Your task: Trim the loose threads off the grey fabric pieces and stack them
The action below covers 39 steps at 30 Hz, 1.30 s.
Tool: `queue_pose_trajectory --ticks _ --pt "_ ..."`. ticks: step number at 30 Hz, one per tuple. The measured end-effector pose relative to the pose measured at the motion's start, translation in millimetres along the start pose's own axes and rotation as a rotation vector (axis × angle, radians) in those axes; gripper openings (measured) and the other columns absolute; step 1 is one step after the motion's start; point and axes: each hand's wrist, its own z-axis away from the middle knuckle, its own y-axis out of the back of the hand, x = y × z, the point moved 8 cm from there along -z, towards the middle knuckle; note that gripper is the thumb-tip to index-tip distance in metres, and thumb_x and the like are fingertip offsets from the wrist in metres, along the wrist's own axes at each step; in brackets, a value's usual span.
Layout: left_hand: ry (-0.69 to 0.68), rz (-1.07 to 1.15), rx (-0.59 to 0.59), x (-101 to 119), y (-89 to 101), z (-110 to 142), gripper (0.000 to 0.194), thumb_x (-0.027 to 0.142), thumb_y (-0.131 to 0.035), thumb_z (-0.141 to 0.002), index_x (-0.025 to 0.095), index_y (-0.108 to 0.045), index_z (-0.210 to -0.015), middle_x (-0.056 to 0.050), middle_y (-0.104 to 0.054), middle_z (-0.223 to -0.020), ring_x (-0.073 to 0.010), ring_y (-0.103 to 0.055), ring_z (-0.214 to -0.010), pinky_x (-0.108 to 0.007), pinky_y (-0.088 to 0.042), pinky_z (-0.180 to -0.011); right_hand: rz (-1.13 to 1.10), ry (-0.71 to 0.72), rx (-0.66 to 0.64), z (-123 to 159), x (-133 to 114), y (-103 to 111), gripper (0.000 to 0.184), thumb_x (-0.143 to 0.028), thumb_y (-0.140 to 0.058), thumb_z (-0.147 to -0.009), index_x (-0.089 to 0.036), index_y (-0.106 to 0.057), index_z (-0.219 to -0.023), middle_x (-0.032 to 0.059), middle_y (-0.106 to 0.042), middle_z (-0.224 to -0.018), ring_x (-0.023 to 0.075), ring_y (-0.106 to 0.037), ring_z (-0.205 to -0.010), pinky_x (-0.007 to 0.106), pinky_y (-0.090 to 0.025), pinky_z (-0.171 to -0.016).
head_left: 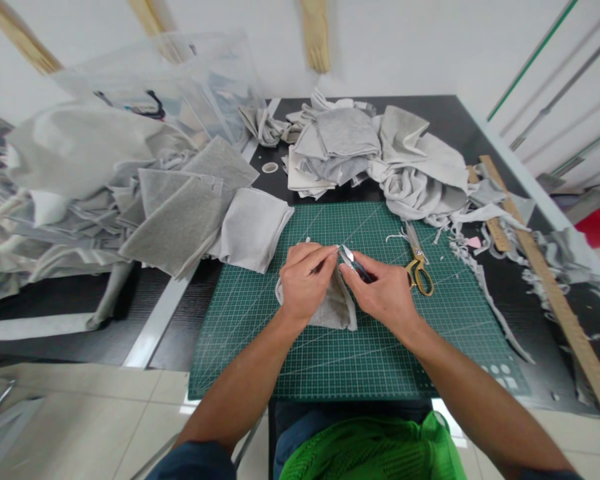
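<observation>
My left hand (304, 279) pinches the edge of a small grey fabric piece (336, 308) above the green cutting mat (250, 333). The fabric hangs below the fingers, and part of it lies hidden behind that hand. Closed around a pair of thread snips (361, 269), my right hand (387, 293) brings the blades against the left fingertips at the fabric's edge. Whether the blades touch the cloth cannot be made out. Right of this hand, gold-handled scissors (419, 272) rest on the mat with white thread scraps beside them.
A large heap of grey fabric (80, 147) fills the left side, with a folded light piece (254, 227) overlapping the mat. More folded cloth (347, 133) is stacked behind. Wooden rulers (555, 287) and fabric scraps line the right. A clear plastic box (215, 87) stands back left.
</observation>
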Motion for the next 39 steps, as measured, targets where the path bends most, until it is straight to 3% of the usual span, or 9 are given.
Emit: queue_pose_trajectory --ticks 25,29,34,36,39 --pt "-0.046 -0.11 0.026 8.6 1.8 1.4 0.009 0.018 -0.072 -0.089 0.024 -0.079 -0.09 -0.001 -0.08 -0.088 -0.0182 -0.075 -0.084 -0.04 -0.055 -0.088 -0.03 -0.03 -0.065 1.3 1.3 -4.9 0.027 -0.04 -0.061 -0.097 -0.025 -0.079 -0.109 -0.0025 -0.077 -0.082 0.0174 -0.07 -0.069 0.027 -0.054 -0.066" --pt "0.094 -0.031 -0.003 -1.6 -1.3 0.8 0.011 0.016 -0.071 -0.088 0.023 -0.078 -0.091 -0.002 -0.077 -0.088 -0.0172 -0.072 -0.085 -0.037 -0.055 -0.086 -0.044 -0.026 -0.086 1.1 0.4 -5.7 0.027 -0.038 -0.061 -0.097 -0.027 -0.077 -0.115 -0.0013 -0.079 -0.09 0.0194 -0.073 -0.076 0.03 -0.057 -0.072" --pt "0.312 0.263 -0.135 -22.8 -14.8 0.1 0.002 0.023 -0.073 -0.087 0.022 -0.073 -0.088 -0.005 -0.071 -0.097 -0.017 -0.068 -0.09 -0.031 -0.055 -0.078 -0.017 0.021 -0.008 -3.8 5.2 4.4 0.035 -0.038 -0.063 -0.094 -0.026 -0.072 -0.126 0.0054 -0.079 -0.111 0.0243 -0.074 -0.094 0.037 -0.059 -0.085" --pt "0.373 0.406 -0.187 -29.2 -21.1 1.1 0.006 0.026 -0.073 -0.088 0.021 -0.072 -0.089 -0.007 -0.071 -0.102 -0.0185 -0.068 -0.096 -0.032 -0.055 -0.081 -0.002 -0.01 -0.006 -6.9 12.9 6.9 0.042 -0.039 -0.065 -0.093 -0.025 -0.068 -0.133 0.0054 -0.079 -0.103 0.0229 -0.074 -0.088 0.037 -0.058 -0.082" --pt "0.498 0.587 -0.257 -38.1 -31.4 7.0 0.012 0.031 -0.075 -0.088 0.021 -0.071 -0.091 -0.005 -0.073 -0.093 -0.017 -0.068 -0.085 -0.032 -0.056 -0.077 -0.035 -0.051 -0.049 -11.0 22.8 6.8 0.047 -0.043 -0.071 -0.09 -0.023 -0.065 -0.132 0.0026 -0.078 -0.091 0.0202 -0.072 -0.079 0.034 -0.057 -0.077"
